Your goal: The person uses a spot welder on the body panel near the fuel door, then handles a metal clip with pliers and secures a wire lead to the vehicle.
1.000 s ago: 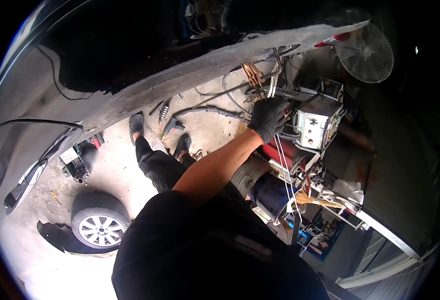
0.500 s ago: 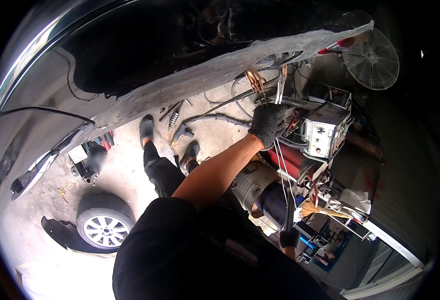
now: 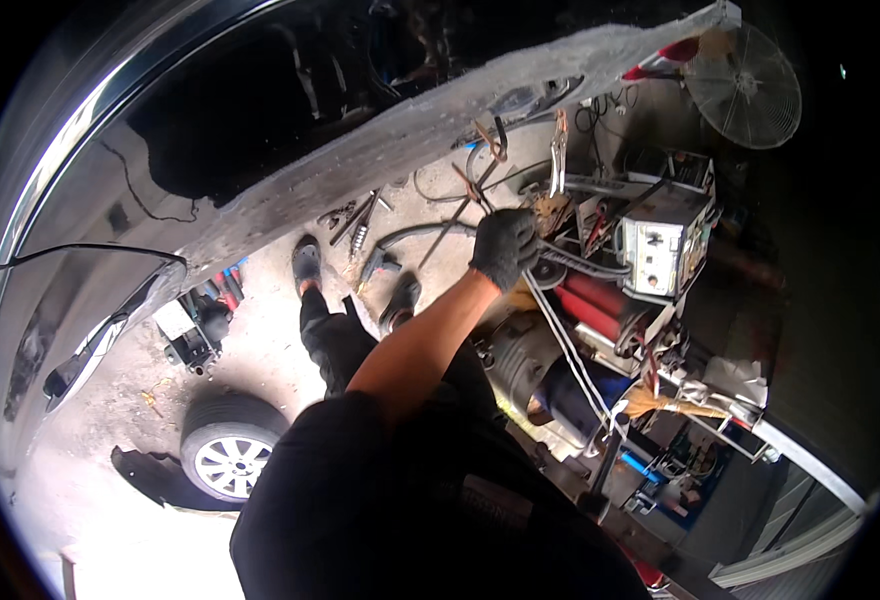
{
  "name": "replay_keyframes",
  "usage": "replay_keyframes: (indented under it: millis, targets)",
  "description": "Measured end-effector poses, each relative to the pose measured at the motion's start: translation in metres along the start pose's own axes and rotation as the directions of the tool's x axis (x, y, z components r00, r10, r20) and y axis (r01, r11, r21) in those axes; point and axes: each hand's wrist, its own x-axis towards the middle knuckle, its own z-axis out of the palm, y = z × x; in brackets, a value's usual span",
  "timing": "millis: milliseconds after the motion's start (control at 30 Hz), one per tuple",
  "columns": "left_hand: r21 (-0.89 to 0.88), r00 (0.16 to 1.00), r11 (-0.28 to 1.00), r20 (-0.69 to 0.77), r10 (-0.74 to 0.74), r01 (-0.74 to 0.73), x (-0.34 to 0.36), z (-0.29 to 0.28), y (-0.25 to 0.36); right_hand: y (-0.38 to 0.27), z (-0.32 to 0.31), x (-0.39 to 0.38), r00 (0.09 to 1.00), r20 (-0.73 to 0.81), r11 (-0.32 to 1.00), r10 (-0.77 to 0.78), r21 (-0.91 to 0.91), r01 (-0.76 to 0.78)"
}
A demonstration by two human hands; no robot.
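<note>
My left hand, in a dark glove, is closed in front of the car's lower panel. Brown metal hooks stick out past its fist toward the panel edge. Pale cords run from beside this fist down to a dark bar. Around the bar's lower end my right hand is closed, partly hidden in shadow. Locking pliers stand at the panel edge, right of the hooks, with no hand on them.
A white-fronted machine stands on a cart at right, above a red cylinder. A fan is at far right. Tools and hoses lie on the floor. A wheel and a jack are at left.
My left hand has moved slightly left, away from the locking pliers. The brown hooks have swung left and spread apart. My right hand has dropped lower, and the view has shifted a little.
</note>
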Motion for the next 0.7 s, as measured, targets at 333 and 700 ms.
replay_keyframes:
  millis: [333, 700]
  targets:
    - [-0.127, 0.89, 0.908, 0.187, 0.417, -0.399, 0.032, -0.035, 0.023, -0.115, 0.077, 0.012, 0.718, 0.391, 0.652, -0.576, -0.309, 0.692]
    - [-0.342, 0.636, 0.708, 0.311, 0.706, -0.618, 0.013, -0.045, 0.058, -0.172, 0.193, 0.191, 0.004, 0.42, -0.148, -0.907, -0.328, 0.933]
